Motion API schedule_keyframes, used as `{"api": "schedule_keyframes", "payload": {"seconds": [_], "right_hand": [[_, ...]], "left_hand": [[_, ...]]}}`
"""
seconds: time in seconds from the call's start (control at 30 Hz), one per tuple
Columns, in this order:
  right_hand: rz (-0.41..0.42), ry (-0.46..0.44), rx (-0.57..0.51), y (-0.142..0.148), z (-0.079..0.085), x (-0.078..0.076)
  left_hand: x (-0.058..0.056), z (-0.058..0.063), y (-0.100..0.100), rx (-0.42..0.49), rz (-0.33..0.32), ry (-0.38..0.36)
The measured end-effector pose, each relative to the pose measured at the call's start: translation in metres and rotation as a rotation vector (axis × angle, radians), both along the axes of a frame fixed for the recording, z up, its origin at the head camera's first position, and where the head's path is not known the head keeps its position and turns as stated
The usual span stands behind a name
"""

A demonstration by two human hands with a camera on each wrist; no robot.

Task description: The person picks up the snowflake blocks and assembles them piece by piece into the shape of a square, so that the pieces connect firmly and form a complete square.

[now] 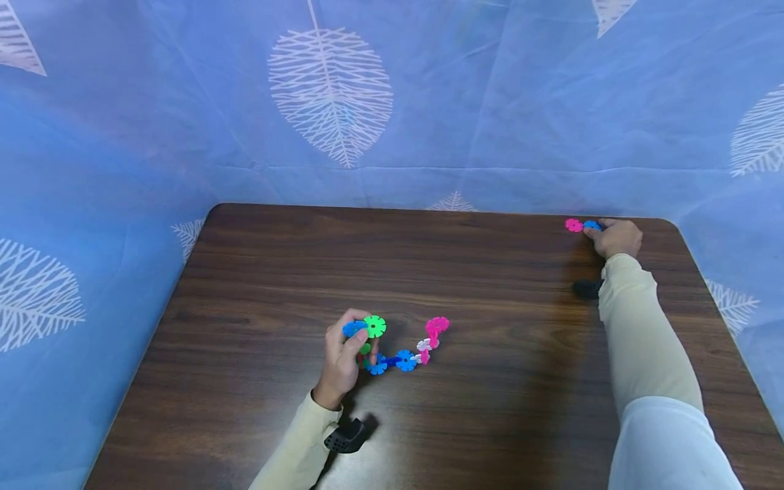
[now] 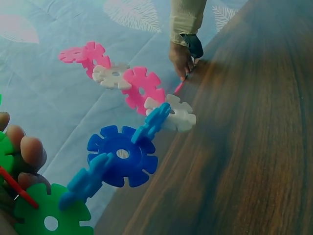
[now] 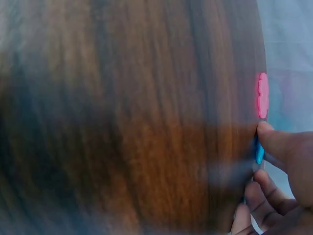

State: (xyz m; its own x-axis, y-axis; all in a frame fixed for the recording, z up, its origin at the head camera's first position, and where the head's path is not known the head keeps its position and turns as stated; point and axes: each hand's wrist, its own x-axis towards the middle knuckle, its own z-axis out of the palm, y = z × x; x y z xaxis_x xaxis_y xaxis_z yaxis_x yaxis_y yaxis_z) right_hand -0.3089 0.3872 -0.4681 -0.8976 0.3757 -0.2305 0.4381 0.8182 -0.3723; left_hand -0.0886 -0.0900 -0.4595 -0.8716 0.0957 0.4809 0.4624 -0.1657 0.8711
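Note:
My left hand (image 1: pixel 339 361) grips one end of a chain of notched plastic flower discs (image 1: pixel 405 361), above the middle of the table. Green, red and blue discs lie at the fingers, including a bright green disc (image 1: pixel 376 327) by the thumb. In the left wrist view, dark blue discs (image 2: pixel 139 164) lead on to white and pink discs (image 2: pixel 149 93) at the chain's far end. At the table's far right edge, my right hand (image 1: pixel 618 238) has thumb and fingertips about a loose blue disc (image 3: pixel 259 152). A loose pink disc (image 1: pixel 573 225) lies just left of it.
The brown wood-grain table (image 1: pixel 245 272) has rounded far corners. Behind it hangs a blue cloth (image 1: pixel 459 102) with white leaf prints. A black wrist device (image 1: pixel 346 435) is strapped at the left wrist, and another (image 1: pixel 586 289) at the right.

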Motion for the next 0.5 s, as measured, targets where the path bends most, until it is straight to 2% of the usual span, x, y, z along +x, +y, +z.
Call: {"api": "schedule_keyframes", "payload": {"seconds": [0.2, 0.37, 0.5], "right_hand": [[-0.022, 0.011, 0.026, 0.005, 0.004, 0.008], [-0.138, 0.050, -0.098, 0.009, 0.005, 0.019], [-0.180, 0.080, -0.130, 0.013, 0.005, 0.031]], "left_hand": [[0.001, 0.004, 0.001, -0.007, 0.005, 0.001], [0.000, 0.004, 0.001, -0.003, 0.033, -0.015], [0.000, 0.003, 0.002, 0.012, 0.026, -0.032]]}}
